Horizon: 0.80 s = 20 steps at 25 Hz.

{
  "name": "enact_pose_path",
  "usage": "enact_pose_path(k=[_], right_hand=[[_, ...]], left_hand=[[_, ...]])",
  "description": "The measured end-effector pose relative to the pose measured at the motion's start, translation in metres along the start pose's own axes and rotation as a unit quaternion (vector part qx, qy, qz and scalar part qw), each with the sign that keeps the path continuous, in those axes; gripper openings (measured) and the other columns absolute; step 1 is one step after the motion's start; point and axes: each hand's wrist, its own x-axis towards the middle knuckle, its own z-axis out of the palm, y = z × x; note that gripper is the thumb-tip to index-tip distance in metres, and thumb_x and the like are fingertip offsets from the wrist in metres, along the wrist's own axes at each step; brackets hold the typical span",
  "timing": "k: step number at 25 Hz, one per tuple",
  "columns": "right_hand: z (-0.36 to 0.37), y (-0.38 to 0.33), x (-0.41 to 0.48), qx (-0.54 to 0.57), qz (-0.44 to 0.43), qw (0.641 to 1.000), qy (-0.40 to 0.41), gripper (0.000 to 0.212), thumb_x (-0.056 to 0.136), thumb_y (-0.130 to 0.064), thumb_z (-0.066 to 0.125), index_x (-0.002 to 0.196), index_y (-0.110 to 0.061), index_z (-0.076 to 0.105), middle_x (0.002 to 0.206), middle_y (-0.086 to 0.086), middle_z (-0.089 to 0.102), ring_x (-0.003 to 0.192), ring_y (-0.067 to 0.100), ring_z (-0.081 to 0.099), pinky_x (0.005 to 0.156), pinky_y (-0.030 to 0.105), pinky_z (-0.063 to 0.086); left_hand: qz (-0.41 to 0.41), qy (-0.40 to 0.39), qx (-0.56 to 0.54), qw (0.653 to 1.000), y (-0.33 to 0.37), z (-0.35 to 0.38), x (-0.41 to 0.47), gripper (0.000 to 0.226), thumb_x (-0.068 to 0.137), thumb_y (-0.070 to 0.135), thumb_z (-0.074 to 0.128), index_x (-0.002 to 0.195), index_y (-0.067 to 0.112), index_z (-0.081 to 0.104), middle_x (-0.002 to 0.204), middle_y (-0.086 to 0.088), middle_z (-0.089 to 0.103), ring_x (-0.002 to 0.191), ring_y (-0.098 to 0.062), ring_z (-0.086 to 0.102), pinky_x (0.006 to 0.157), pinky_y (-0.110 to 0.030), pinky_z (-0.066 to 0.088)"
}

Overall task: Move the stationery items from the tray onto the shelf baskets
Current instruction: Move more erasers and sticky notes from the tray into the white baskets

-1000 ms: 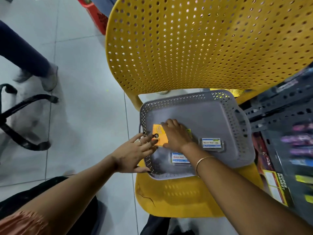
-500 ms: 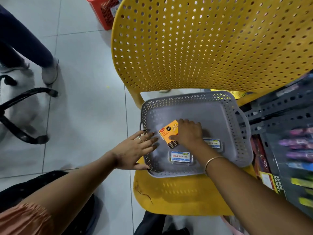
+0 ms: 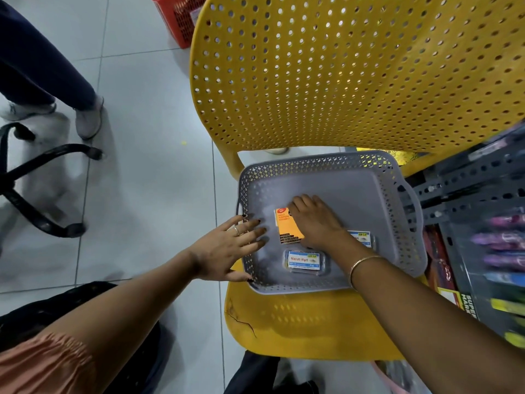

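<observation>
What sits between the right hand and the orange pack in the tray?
Nothing visible: the right hand lies on the orange pack, grip hidden. The left hand rests on the left rim of the tray, beside the pack.

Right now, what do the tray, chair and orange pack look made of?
Tray: grey moulded plastic, matte, with lattice-perforated walls. Chair: yellow moulded plastic, slight sheen, punched round holes, and a crack near the seat's front edge. Orange pack: likely printed card or paper, flat with crisp edges; a film wrap can't be ruled out.
</observation>
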Motion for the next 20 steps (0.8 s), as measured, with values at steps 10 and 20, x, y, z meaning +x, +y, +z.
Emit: enact_pose_path(k=[10,20], right_hand=[[-0.107,0.047,-0.074,0.148,0.124,0.98,0.054,0.077,0.066,-0.029,0.076,0.128,-0.005,0.037,0.126,0.013,0.042,0.121,0.03,0.038,0.093,0.037,0.039],[-0.338,0.067,-0.351,0.165,0.293,0.919,0.204,0.081,0.054,-0.039,0.068,0.126,-0.011,0.042,0.117,0.011,0.045,0.113,0.026,0.042,0.092,0.036,0.041]], left_hand=[[-0.056,0.015,-0.034,0.998,0.02,-0.055,0.022,0.082,0.087,0.073,0.029,0.146,0.016,0.026,0.149,-0.016,0.027,0.141,-0.026,0.009,0.111,-0.043,0.002],[0.036,0.227,-0.008,0.973,0.143,-0.284,0.163,0.076,0.085,0.066,0.033,0.133,0.009,0.048,0.146,-0.016,0.036,0.135,-0.033,0.028,0.109,-0.05,0.015]])
